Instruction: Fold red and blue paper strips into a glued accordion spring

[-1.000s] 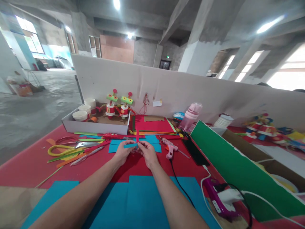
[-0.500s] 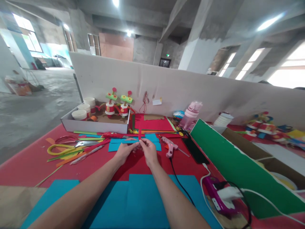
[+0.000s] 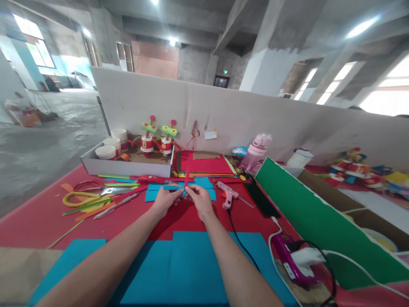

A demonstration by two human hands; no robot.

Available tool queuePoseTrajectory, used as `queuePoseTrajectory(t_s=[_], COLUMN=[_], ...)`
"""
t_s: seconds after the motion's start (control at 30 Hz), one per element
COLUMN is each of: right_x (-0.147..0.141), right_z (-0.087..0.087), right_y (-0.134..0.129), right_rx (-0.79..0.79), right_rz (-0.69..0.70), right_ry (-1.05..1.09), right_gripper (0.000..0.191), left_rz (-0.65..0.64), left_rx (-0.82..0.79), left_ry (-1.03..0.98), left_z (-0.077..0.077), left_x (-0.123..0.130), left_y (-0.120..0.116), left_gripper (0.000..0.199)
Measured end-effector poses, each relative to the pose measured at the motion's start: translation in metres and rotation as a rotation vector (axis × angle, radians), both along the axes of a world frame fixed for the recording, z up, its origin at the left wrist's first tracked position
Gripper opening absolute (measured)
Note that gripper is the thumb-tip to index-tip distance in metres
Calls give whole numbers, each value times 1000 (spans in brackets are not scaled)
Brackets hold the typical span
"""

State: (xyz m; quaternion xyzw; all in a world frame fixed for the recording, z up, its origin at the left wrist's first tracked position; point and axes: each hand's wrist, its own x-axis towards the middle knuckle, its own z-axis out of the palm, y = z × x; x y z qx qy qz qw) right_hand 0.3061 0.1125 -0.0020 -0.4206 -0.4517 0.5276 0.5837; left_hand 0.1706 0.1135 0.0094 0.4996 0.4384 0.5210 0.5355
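Red strip is pointing toward the far edge and meeting a blue strip between the two hands, above the middle of the red surface. Nearest, blue sheets are covering the near edge, and a black cable is running onto them beside the right forearm; a careless elbow could be snagging it and dragging the pink glue gun. Farther in, the strips seem to be meeting over a very small area, so uneven pressure could be twisting them askew. The fingers of the left hand appear to be gripping the blue strip, while the right hand's thumb and forefinger are pinching the red strip's near end, almost together; the exact contact is hiding behind them. The glue gun is lying to their right, its small light glowing; its tip, if hot, could be burning a straying knuckle. Beyond, a white box is sitting near the far-left corner.
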Motion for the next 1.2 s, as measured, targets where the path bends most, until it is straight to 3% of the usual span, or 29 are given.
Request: queuePoseTrajectory(t_s=[0.63,0.87,1.2], right_x=[-4,-5,-8], right_z=[-3,0,-3], right_y=[-1,-4,-2], right_rx=[-70,-111,-71], right_rz=[3,87,-2], right_ry=[192,246,275], right_gripper=[27,27,32], left_rz=[-71,-37,-101], left_rx=[8,17,-54], left_ry=[-93,-90,-161], left_z=[-12,-10,-11], left_x=[-2,-4,-3], left_y=[8,8,7], left_gripper=[35,32,38])
